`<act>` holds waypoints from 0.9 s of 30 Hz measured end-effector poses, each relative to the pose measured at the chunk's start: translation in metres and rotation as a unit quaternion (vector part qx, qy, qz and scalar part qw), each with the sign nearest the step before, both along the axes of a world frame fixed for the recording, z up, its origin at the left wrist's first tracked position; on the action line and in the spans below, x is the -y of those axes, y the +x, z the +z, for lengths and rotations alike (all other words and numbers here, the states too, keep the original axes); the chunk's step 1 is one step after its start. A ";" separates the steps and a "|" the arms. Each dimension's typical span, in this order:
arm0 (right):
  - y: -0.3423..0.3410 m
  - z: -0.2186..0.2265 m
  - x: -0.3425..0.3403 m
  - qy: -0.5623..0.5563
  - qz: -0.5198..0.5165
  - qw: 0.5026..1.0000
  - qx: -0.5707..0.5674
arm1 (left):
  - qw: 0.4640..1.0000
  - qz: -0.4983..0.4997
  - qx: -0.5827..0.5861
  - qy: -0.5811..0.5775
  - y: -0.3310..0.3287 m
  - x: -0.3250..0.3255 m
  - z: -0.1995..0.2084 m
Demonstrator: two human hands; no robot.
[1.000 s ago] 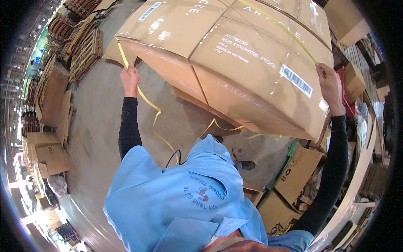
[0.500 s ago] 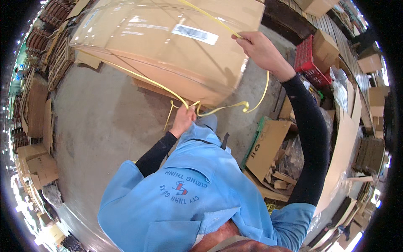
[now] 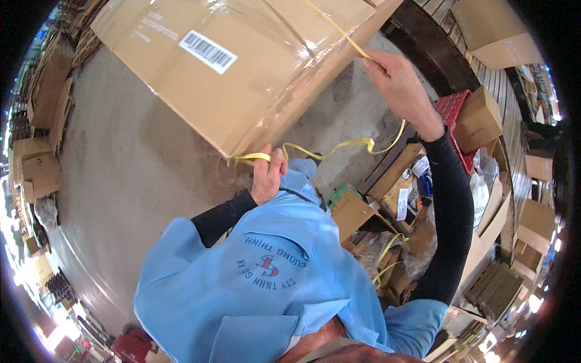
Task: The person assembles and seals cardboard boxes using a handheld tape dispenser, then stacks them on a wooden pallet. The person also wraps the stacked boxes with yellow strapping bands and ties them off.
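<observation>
A large brown cardboard carton (image 3: 254, 91), wrapped with clear film or tape and carrying a barcode label (image 3: 207, 52), fills the upper part of the view. Yellow strapping band (image 3: 345, 145) runs over its top to my right hand (image 3: 402, 91), which pinches it beside the carton's right side. From there the band hangs in a loose, kinked curve down toward my left hand (image 3: 268, 175). My left hand is closed on the band at the carton's near corner, with a stretch of it lying across the fingers.
At right stand a red plastic crate (image 3: 451, 112), a small carton (image 3: 478, 120) and a slatted platform (image 3: 496, 91). Scrap cardboard and plastic (image 3: 387, 242) lie by my right side. Cartons (image 3: 39, 163) are stacked at left; another person (image 3: 133, 346) appears at the lower left.
The carton appears turned in view, its near corner now close to my left hand. My right hand has shifted slightly right and down, still pinching the band. Both hands keep their hold.
</observation>
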State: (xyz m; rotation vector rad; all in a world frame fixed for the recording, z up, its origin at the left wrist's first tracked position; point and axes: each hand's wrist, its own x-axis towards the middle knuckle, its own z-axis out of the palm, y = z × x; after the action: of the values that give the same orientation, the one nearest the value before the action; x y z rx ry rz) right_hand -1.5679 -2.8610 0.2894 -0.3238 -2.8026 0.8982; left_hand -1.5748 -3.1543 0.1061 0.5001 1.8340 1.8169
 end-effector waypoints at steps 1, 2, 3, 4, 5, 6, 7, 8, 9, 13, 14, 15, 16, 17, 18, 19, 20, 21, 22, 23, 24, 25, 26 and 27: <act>0.001 -0.022 -0.018 -0.006 0.048 0.999 -0.018 | 0.999 0.035 -0.004 -0.009 0.009 -0.008 0.003; 0.001 -0.026 -0.035 -0.020 0.060 0.998 -0.024 | 0.999 0.046 -0.003 0.002 0.010 -0.025 0.003; 0.001 -0.028 -0.045 -0.032 0.072 0.996 -0.027 | 0.998 0.057 0.002 0.016 0.014 -0.038 -0.001; 0.000 -0.025 -0.056 -0.044 0.083 0.995 -0.029 | 0.997 0.067 0.007 0.029 0.018 -0.053 -0.005; -0.003 -0.019 -0.068 -0.059 0.098 0.993 -0.003 | 0.995 0.091 0.020 0.046 0.022 -0.068 -0.007; -0.008 -0.013 -0.080 -0.073 0.108 0.991 0.019 | 0.991 0.111 0.030 0.063 0.021 -0.085 -0.009; -0.010 -0.010 -0.093 -0.096 0.122 0.988 0.024 | 0.987 0.130 0.041 0.081 0.021 -0.103 -0.009; -0.014 -0.009 -0.108 -0.118 0.141 0.983 0.025 | 0.985 0.154 0.030 0.072 0.019 -0.123 0.000; -0.016 -0.006 -0.122 -0.141 0.160 0.977 0.027 | 0.967 0.211 0.069 0.125 0.021 -0.143 0.001; -0.028 0.003 -0.186 -0.260 0.194 0.946 0.016 | 0.925 0.323 0.107 0.168 0.008 -0.219 -0.001; -0.033 -0.005 -0.204 -0.286 0.201 0.937 0.011 | 0.933 0.313 0.086 0.154 0.007 -0.239 -0.002; -0.037 -0.011 -0.221 -0.315 0.213 0.925 0.009 | 0.940 0.307 0.064 0.136 0.007 -0.260 -0.005; -0.042 -0.012 -0.240 -0.305 0.213 0.928 0.020 | 0.945 0.303 0.042 0.116 0.007 -0.282 -0.009; -0.047 -0.012 -0.258 -0.294 0.217 0.930 0.031 | 0.941 0.318 0.035 0.114 0.004 -0.307 -0.015; -0.053 -0.010 -0.276 -0.279 0.227 0.932 0.045 | 0.944 0.308 0.028 0.118 0.002 -0.334 -0.021; -0.059 -0.011 -0.293 -0.291 0.224 0.929 0.050 | 0.946 0.300 0.021 0.121 -0.001 -0.362 -0.026; -0.063 -0.016 -0.313 -0.304 0.215 0.926 0.060 | 0.933 0.323 0.050 0.148 -0.003 -0.401 -0.016; -0.066 -0.018 -0.333 -0.315 0.204 0.924 0.072 | 0.918 0.346 0.077 0.177 -0.006 -0.442 -0.003; -0.072 -0.022 -0.351 -0.323 0.217 0.918 0.072 | 0.914 0.368 0.036 0.167 -0.010 -0.475 0.002; -0.081 -0.025 -0.372 -0.329 0.230 0.913 0.070 | 0.910 0.385 0.018 0.149 -0.011 -0.507 0.015; -0.091 -0.025 -0.388 -0.336 0.247 0.906 0.070 | 0.903 0.392 0.034 0.175 -0.014 -0.537 0.019; -0.098 -0.018 -0.403 -0.346 0.256 0.898 0.088 | 0.894 0.398 0.054 0.198 -0.015 -0.562 0.021; -0.105 -0.011 -0.415 -0.358 0.265 0.889 0.110 | 0.888 0.408 0.060 0.202 -0.016 -0.581 0.022; -0.109 -0.005 -0.428 -0.332 0.290 0.892 0.103 | 0.884 0.412 0.068 0.211 -0.020 -0.601 0.024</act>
State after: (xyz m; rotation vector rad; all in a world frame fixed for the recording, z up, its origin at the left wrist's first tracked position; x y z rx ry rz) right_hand -1.6769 -2.4334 0.2846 0.3965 -2.7021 2.0648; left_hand -1.5948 -2.5531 0.1302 -0.3455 1.6622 2.7488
